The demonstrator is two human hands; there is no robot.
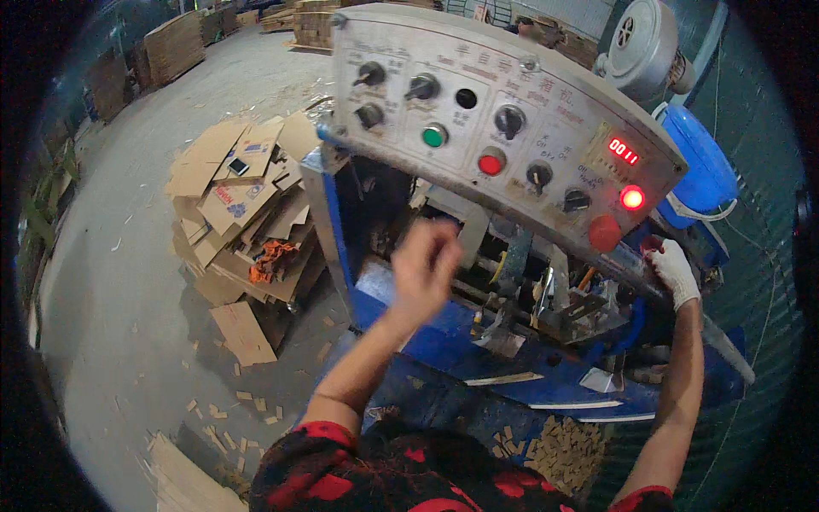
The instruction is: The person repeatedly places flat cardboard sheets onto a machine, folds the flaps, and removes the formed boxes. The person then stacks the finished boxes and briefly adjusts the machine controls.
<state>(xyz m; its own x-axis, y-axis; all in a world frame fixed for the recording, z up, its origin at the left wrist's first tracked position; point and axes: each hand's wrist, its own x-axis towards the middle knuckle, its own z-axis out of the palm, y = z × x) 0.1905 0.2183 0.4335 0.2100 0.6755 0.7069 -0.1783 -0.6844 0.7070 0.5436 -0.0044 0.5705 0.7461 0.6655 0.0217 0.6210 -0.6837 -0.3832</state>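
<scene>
My left hand [426, 264], bare and smeared by motion, hovers over the machine's open inside, below the control panel [554, 94]. Its fingers look bent, but whether they hold anything is unclear. My right hand [676, 271] wears a white knitted glove and is closed at the machine's right side, by the upper part of a metal rail [721, 346]. Its fingertips are partly hidden; something small and reddish shows at them. Near that hand are a red mushroom button [605, 232] and a lit red lamp [632, 198]. The panel also carries black knobs and a green button [434, 135].
On the left, a heap of flattened cardboard [247, 213] lies on the floor, with a phone [238, 166] and an orange cloth [271, 260] on it. A blue bucket [695, 162] stands behind the panel's right end. Cardboard scraps [567, 448] are piled near my body.
</scene>
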